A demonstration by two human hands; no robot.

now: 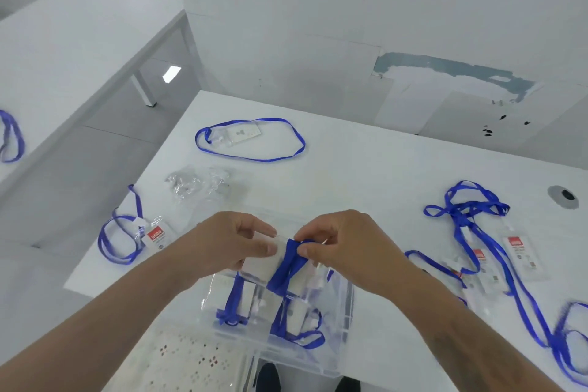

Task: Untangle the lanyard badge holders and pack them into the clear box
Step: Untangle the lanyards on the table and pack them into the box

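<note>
Above the clear box (345, 302), both hands hold one badge holder (264, 261) wrapped in blue lanyard. My left hand (232, 242) grips its clear sleeve. My right hand (337, 245) pinches the blue strap (291, 259) wound around it. Inside the box lie two wrapped badge holders (237, 305) (296, 321). A tangled bunch of lanyards with badges (477, 232) sprawls at the right. One loose lanyard with a badge (251, 138) lies at the far middle, another (133, 235) at the left edge.
The white table (366, 169) ends close on the left and near sides. Crumpled clear plastic wrap (197, 184) lies behind the box. A cable hole (564, 196) sits at the far right. A second table (63, 51) stands to the left with a blue lanyard (11, 137) on it.
</note>
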